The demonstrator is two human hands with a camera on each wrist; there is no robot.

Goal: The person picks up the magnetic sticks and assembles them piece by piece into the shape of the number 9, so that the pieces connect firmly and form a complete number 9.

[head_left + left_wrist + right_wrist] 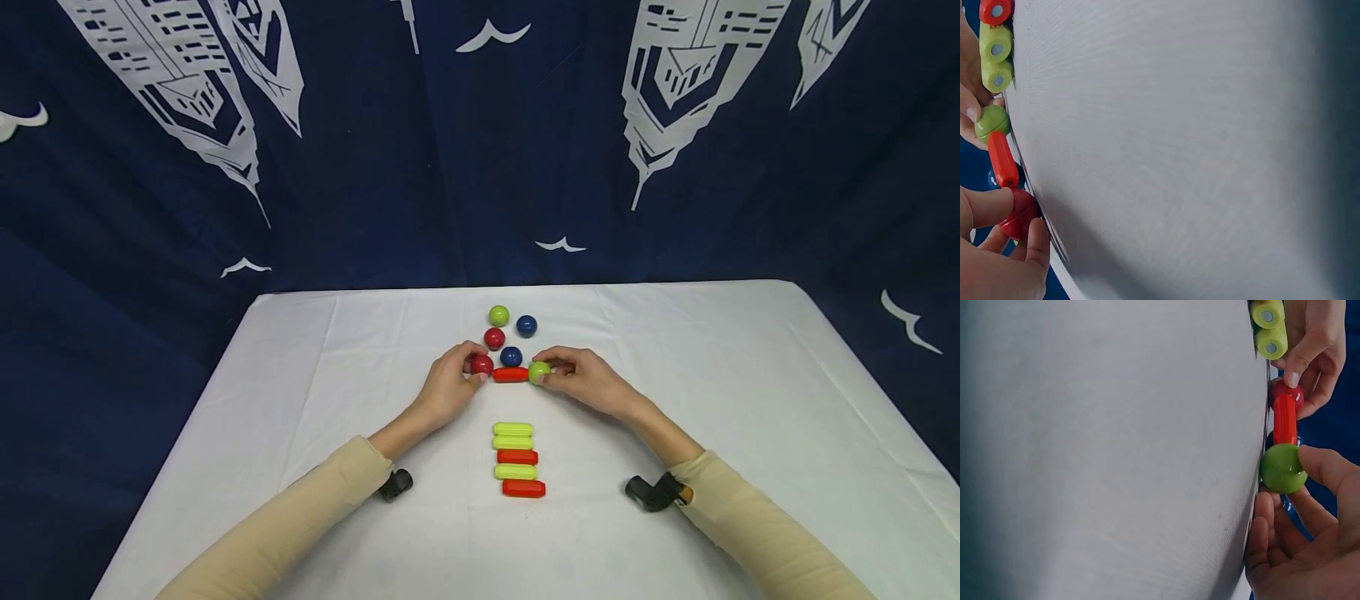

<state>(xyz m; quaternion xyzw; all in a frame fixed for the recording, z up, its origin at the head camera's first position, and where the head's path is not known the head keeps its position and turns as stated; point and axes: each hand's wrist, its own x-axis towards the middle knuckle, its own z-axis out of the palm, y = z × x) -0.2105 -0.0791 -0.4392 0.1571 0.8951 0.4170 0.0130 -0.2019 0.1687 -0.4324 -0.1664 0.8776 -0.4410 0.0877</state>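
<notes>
In the head view my left hand (450,385) pinches a red ball (482,365) between thumb and fingers. My right hand (588,380) pinches a green ball (537,372) the same way. A red rod (511,375) lies between the two balls. In the left wrist view, its far end meets the green ball (992,121), while the near end is close against the red ball (1020,214); whether it touches there I cannot tell. Just behind the rod sits a blue ball (512,357).
Farther back on the white table (360,350) are another red ball (494,338), a green ball (498,316) and a second blue ball (527,326). Nearer the front, several yellow-green rods (513,442) and red rods (523,488) lie stacked in a column. A dark blue curtain (450,167) hangs behind.
</notes>
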